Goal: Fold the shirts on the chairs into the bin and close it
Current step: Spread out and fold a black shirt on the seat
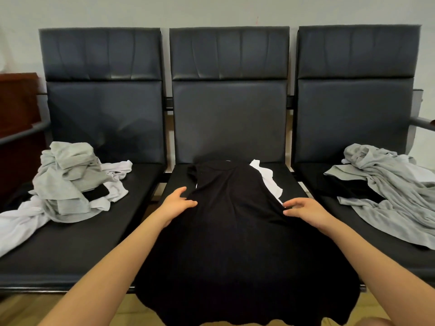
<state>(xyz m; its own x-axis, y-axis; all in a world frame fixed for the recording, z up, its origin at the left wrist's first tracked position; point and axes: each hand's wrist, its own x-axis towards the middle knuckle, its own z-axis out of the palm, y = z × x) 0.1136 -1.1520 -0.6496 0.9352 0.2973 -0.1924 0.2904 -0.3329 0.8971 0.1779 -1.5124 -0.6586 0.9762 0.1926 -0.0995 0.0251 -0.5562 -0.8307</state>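
Here black chairs (229,118) against pale wall (211,10); wood floor (18,309).

Soft even indoor light, faint sheen on seats, wide-angle edge bending

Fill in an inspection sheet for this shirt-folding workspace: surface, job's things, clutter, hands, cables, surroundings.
Surface: three joined dark chairs.
Job's things: black shirt spread on the middle seat, hem hanging over the front edge; white shirt under it; left pile and right pile unfolded; bin not seen.
Clutter: nothing seen.
Hands: left hand open at the shirt's left edge; right hand pinching its right edge.
Cables: nothing seen.
Surroundings: pale wall, wooden furniture at left.
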